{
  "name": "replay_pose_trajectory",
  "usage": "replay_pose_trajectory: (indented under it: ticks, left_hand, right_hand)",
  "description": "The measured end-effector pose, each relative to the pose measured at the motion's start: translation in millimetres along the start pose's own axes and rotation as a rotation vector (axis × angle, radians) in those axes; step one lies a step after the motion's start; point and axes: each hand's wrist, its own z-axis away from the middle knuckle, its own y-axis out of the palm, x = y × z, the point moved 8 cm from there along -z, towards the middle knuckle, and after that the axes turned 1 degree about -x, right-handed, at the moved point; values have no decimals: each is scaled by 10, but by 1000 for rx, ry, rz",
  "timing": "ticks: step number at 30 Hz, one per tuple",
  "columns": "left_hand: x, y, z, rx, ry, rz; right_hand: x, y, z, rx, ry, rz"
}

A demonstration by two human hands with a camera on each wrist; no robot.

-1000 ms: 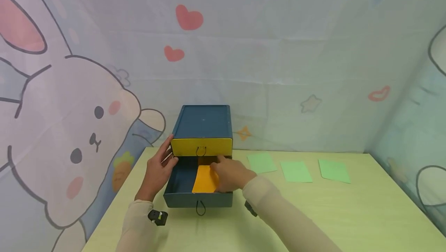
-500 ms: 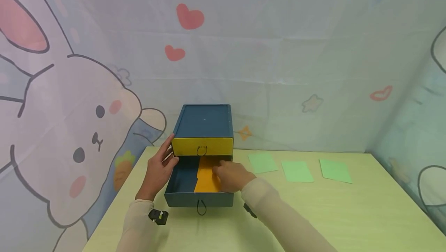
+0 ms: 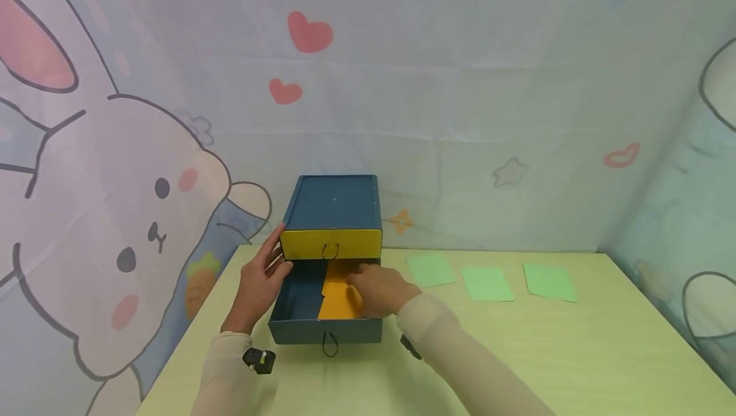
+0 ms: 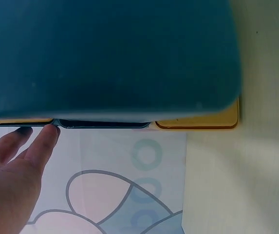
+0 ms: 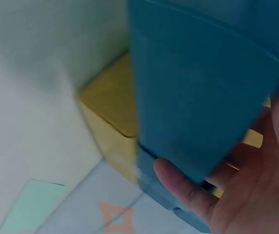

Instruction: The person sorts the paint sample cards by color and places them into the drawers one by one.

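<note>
A blue drawer unit with a yellow upper drawer front (image 3: 305, 245) stands on the table, its lower blue drawer (image 3: 299, 331) pulled out. Flat orange sheets (image 3: 336, 306) lie along that drawer's right side, their left edge stepped. My right hand (image 3: 382, 289) reaches over the right wall, fingers touching the orange sheets and partly hidden. In the right wrist view the thumb (image 5: 178, 185) extends outside the blue wall. My left hand (image 3: 259, 282) rests its fingers against the unit's left side; in the left wrist view they are extended at the casing's edge.
Three light green paper squares (image 3: 487, 284) lie in a row on the table right of the unit. A fabric backdrop (image 3: 460, 103) with a rabbit, hearts and stars hangs behind the table. The lower drawer has a dark loop pull (image 3: 330, 344).
One orange sheet has shifted toward the back of the drawer, so more orange shows there and its edge is stepped. The right fingers moved slightly; the left hand stayed in place.
</note>
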Motion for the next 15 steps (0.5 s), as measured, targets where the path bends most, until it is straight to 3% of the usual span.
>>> replay_pose_trajectory:
  ticks: [3,7,11,15]
  left_hand:
    - [8,-2,13,0,-2,1]
    - [0,8,24,2,-7,0]
    - [-10,23,17,9,-8,-11]
    - [-14,19,-4,12,-2,-23]
  right_hand:
    - [45,-164,53,-68,-23,-4]
    - [144,-489,223,-252,-42,-60]
    - [293,-727,474,-455,-90,-210]
    - [414,-715,683,-567,-130,-458]
